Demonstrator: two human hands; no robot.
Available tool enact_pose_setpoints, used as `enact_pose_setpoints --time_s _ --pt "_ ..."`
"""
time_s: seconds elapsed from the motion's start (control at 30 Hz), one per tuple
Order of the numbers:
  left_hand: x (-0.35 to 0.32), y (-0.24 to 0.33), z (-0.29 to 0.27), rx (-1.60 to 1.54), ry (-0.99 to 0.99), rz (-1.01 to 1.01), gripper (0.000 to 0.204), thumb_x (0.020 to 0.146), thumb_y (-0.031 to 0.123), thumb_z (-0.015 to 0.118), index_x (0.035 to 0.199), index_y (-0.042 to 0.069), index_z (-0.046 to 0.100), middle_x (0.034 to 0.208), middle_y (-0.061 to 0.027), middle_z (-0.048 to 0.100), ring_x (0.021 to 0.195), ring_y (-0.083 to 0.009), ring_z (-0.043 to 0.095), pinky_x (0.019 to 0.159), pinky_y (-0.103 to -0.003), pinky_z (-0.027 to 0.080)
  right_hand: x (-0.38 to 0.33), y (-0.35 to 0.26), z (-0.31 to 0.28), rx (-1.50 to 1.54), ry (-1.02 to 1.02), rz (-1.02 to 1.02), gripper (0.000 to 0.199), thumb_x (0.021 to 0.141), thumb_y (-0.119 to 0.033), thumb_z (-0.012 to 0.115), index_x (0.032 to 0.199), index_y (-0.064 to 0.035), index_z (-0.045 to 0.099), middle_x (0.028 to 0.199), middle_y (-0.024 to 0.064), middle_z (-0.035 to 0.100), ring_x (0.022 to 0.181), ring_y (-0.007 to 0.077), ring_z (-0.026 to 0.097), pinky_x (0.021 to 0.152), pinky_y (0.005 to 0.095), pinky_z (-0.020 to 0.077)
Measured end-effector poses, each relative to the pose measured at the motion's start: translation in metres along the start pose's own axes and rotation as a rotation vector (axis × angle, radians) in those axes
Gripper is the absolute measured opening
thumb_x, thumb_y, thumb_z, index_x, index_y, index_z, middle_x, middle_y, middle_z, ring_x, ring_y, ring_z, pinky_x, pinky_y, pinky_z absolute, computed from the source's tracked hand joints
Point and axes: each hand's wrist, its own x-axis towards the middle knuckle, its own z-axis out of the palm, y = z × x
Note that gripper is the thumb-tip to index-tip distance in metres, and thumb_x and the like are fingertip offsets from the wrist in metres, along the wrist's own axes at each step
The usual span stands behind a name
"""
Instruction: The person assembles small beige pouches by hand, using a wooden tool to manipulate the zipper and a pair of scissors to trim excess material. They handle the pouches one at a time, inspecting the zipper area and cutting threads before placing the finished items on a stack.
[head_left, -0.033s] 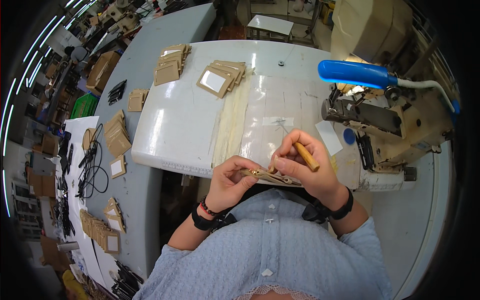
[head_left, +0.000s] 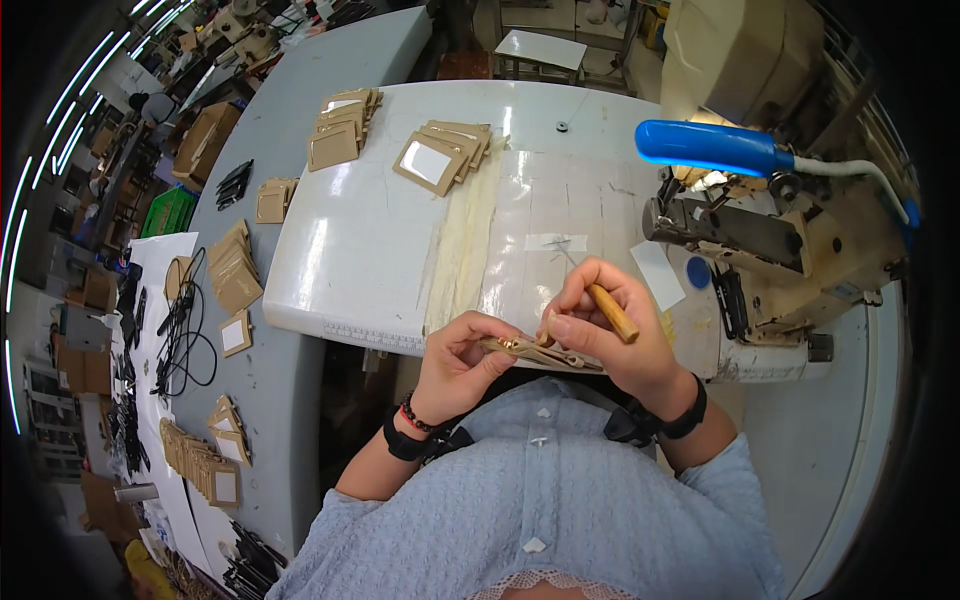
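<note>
Close to my body, at the table's front edge, my left hand [head_left: 462, 362] pinches a tan leather-like piece [head_left: 550, 354], seen nearly edge-on. Small gold-coloured metal fittings [head_left: 508, 344] show on it beside my left fingertips. My right hand [head_left: 612, 325] is closed with thumb and finger on a tan strap-like part of the same piece. Tucked in that hand is an awl-like tool with a wooden handle [head_left: 613, 314]. Its thin metal shaft points away from me over the table, and its tip looks forked. My right fingers hide part of the piece.
Tan card-holder-like pieces lie in stacks on the white table [head_left: 370, 250], such as a windowed stack [head_left: 470, 135]. More stacks [head_left: 235, 268] and black cables [head_left: 180, 330] lie on the grey table at left. A sewing machine [head_left: 790, 240] and blue-handled lamp [head_left: 710, 148] stand at right.
</note>
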Motion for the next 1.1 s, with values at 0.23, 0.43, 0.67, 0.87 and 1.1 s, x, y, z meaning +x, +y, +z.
enact_pose_setpoints --time_s 0.23,0.43,0.67,0.87,1.1 --pt "-0.001 0.001 0.001 0.023 0.003 -0.039 0.021 0.09 0.0 0.063 0.109 -0.005 0.056 0.108 -0.0124 0.064 0.103 -0.0158 0.061 0.091 -0.029 0.049 0.001 -0.002 -0.002 -0.008 -0.003 -0.029 0.019 0.089 -0.003 0.067 0.098 -0.0024 0.051 0.091 0.0046 0.061 0.086 0.0097 0.064 0.076 0.0224 0.0519" --pt "0.0 -0.002 -0.002 0.051 0.004 -0.028 0.022 0.091 0.0 0.063 0.11 -0.005 0.056 0.108 -0.0119 0.064 0.103 -0.015 0.061 0.09 -0.028 0.049 0.002 -0.002 -0.004 -0.024 -0.012 -0.049 0.018 0.089 -0.003 0.066 0.097 -0.0022 0.05 0.09 0.0054 0.062 0.086 0.0105 0.065 0.076 0.0232 0.0525" --pt "0.001 0.004 0.003 0.061 0.072 -0.075 0.023 0.089 0.0 0.065 0.11 -0.005 0.056 0.107 -0.0107 0.065 0.102 -0.0132 0.06 0.087 -0.025 0.048 0.005 -0.002 -0.007 -0.102 0.07 -0.103 0.018 0.087 -0.001 0.067 0.096 -0.0021 0.052 0.089 0.0042 0.062 0.083 0.0078 0.063 0.075 0.0212 0.0517" --pt "0.011 0.008 0.006 0.318 0.221 -0.07 0.025 0.088 0.001 0.067 0.11 -0.007 0.058 0.103 -0.0124 0.067 0.095 -0.0127 0.063 0.083 -0.024 0.05 0.021 0.008 -0.015 -0.446 0.192 -0.323 0.016 0.083 0.0 0.07 0.091 -0.0025 0.056 0.084 0.002 0.063 0.075 0.0059 0.063 0.07 0.0216 0.0529" --pt "0.02 0.014 0.009 0.43 0.282 -0.123 0.024 0.089 0.001 0.066 0.11 -0.007 0.059 0.102 -0.0107 0.067 0.091 -0.0091 0.062 0.079 -0.021 0.049 0.025 0.025 -0.022 -1.182 0.183 -0.81 0.018 0.077 0.0 0.073 0.09 -0.0039 0.061 0.088 0.0114 0.068 0.061 0.021 0.062 0.057 0.0302 0.0482"
